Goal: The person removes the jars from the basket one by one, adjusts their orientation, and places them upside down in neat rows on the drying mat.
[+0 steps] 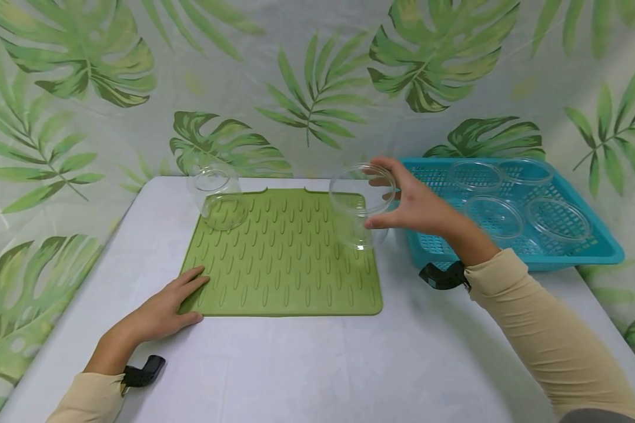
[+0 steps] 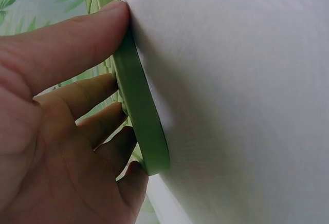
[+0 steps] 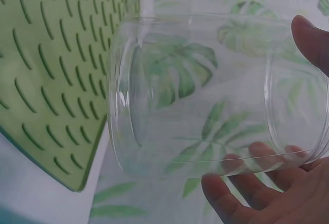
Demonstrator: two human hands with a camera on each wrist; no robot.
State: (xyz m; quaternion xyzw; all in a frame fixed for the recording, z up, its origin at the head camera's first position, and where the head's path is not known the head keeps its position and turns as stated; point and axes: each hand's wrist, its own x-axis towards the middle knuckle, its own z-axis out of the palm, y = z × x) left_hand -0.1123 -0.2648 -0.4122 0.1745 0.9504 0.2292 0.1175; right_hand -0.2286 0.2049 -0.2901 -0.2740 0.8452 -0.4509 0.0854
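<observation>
My right hand point(image 1: 410, 200) grips a clear jar point(image 1: 361, 220) around its upper part, near the rim. The jar is held mouth up, with its base over the right edge of a green ridged mat point(image 1: 280, 258). In the right wrist view, the thumb and fingers lie on opposite sides of the jar's wall point(image 3: 205, 95). At the mat's front left corner, my left hand point(image 1: 161, 311) rests with fingertips on the mat and thumb at its front edge point(image 2: 141, 100). A second clear jar point(image 1: 219, 200) stands on the mat's back left corner.
A blue perforated basket point(image 1: 518, 261) stands right of the mat, with several clear round-rimmed containers point(image 1: 493, 217) inside. The table has a white cover point(image 1: 296, 364). Behind it hangs a leaf-patterned cloth point(image 1: 317, 76).
</observation>
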